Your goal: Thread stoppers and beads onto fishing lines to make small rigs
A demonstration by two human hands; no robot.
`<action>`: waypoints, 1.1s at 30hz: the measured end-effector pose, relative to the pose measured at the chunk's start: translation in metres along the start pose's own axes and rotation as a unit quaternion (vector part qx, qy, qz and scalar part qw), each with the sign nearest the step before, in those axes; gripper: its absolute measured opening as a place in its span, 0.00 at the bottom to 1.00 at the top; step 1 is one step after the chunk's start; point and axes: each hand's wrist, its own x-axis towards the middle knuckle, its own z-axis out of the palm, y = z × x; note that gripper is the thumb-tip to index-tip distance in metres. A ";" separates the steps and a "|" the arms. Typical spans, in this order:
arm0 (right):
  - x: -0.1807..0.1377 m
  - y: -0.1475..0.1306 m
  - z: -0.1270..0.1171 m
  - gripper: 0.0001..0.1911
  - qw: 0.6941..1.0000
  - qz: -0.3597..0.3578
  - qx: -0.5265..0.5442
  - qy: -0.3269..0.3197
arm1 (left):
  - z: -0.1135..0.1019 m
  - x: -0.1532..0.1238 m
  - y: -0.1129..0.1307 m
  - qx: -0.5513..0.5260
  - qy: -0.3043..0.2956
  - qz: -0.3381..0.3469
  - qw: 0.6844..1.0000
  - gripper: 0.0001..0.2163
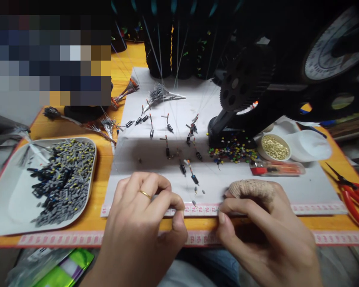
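A tray (6, 207) of little grey pieces (66, 175) sits close on the left, easy to reach. The left hand (143, 223) and right hand (257, 231) each keep a tight pinching grip just above the number tape (197, 209) at the front of the surface. They seem to pull a thin thread, too fine to see well, straight along it.

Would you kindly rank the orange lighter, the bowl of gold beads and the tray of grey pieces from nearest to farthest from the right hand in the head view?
1. orange lighter, just beyond the right hand.
2. bowl of gold beads, behind the lighter.
3. tray of grey pieces, far left.
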 end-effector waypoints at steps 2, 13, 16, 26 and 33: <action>0.000 0.000 0.000 0.07 1.000 0.003 -0.002 0.001 | 0.001 0.001 0.001 0.000 0.007 -0.007 1.000 0.06; -0.002 -0.001 0.003 0.06 1.000 0.008 -0.005 0.016 | 0.000 0.000 0.002 -0.011 0.015 -0.016 1.000 0.06; -0.003 -0.003 0.001 0.08 0.999 -0.005 -0.012 0.035 | -0.001 -0.002 0.003 -0.012 0.022 -0.010 1.000 0.06; -0.023 -0.039 0.010 0.06 0.770 0.231 0.595 -0.006 | -0.002 -0.051 0.025 -0.239 0.014 -0.059 0.969 0.09; -0.029 -0.057 0.014 0.13 0.639 0.258 0.723 -0.056 | -0.011 -0.043 0.027 -0.394 -0.109 -0.088 0.908 0.12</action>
